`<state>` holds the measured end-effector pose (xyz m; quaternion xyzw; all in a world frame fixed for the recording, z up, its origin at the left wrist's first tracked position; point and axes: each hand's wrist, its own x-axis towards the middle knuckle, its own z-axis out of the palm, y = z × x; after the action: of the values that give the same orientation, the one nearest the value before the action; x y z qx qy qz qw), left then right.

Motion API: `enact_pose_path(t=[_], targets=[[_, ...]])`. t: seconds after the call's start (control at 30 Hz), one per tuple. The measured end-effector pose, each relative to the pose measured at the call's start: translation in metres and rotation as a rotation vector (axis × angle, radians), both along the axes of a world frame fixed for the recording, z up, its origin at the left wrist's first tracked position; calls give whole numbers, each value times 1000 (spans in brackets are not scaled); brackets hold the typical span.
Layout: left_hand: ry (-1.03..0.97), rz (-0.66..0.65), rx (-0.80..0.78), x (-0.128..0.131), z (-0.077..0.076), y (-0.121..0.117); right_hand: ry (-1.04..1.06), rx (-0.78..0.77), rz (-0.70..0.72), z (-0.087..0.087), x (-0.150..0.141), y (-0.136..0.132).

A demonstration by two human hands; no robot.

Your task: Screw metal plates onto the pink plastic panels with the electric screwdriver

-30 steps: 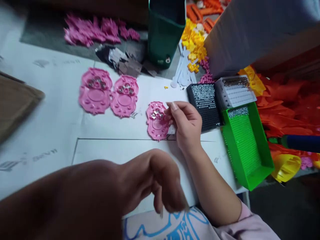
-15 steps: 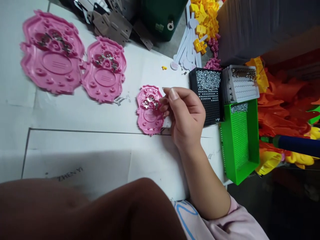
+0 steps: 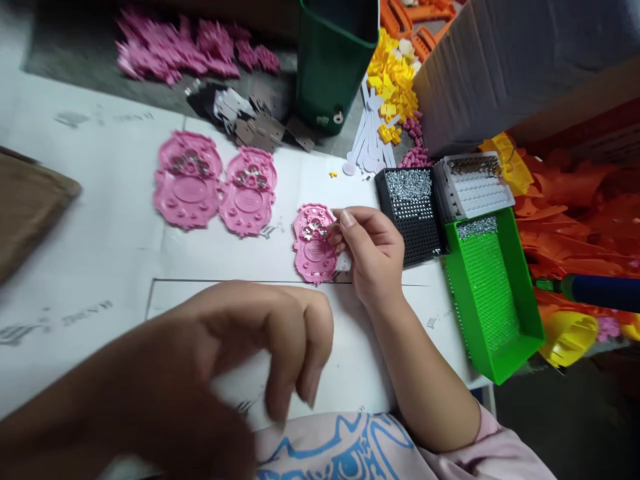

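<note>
My left hand (image 3: pixel 240 353) is large and blurred close to the camera, fingers bent downward and apart from the thumb, with nothing visible in it. My right hand (image 3: pixel 375 250) is closed in a pinch, thumb against forefinger, at the right edge of a small pink plastic shell (image 3: pixel 316 251). Whatever the pinch holds, if anything, is too small to make out. Metal contact pieces sit in the shell's upper part. Farther left, two more pink shells lie side by side: one larger (image 3: pixel 189 193) and one beside it (image 3: pixel 247 200), both with metal pieces in them.
Right of my right hand stand a black screw tray (image 3: pixel 415 233), a white ribbed tray (image 3: pixel 477 177) and a green screw tray (image 3: pixel 533 320). A blue-handled screwdriver (image 3: pixel 600 292) hangs at right. Behind are a green bin (image 3: pixel 335 67), yellow parts (image 3: pixel 393 80) and pink parts (image 3: pixel 175 50).
My left hand, earlier a dark arm shape along the bottom, has risen into view with bent fingers. The camera view has shifted, showing more at the left and back. My right hand stays beside the small shell.
</note>
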<state>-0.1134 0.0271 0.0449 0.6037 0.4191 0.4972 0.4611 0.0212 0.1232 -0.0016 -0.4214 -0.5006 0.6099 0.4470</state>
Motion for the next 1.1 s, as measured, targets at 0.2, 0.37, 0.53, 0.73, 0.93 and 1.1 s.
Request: enact_pose_path(t=[0.2,0.37,0.53,0.73,0.93,1.1], targets=[[412,137,309,-11,-19,22,-113,22,-32,-6,2,-2],[475,277,456,-11,-38,24,-383,234,-85,-2,4,-3],[550,248,469,-8,-42,23,-682,488,39,19,-17,34],[647,187,413,-4,-47,19,-1014,625,180,16,-60,80],[642,189,410,-3,-49,19,-1076,645,183,10,-67,87],[584,353,444,-10,-43,22,-942,674,150,26,-44,69]])
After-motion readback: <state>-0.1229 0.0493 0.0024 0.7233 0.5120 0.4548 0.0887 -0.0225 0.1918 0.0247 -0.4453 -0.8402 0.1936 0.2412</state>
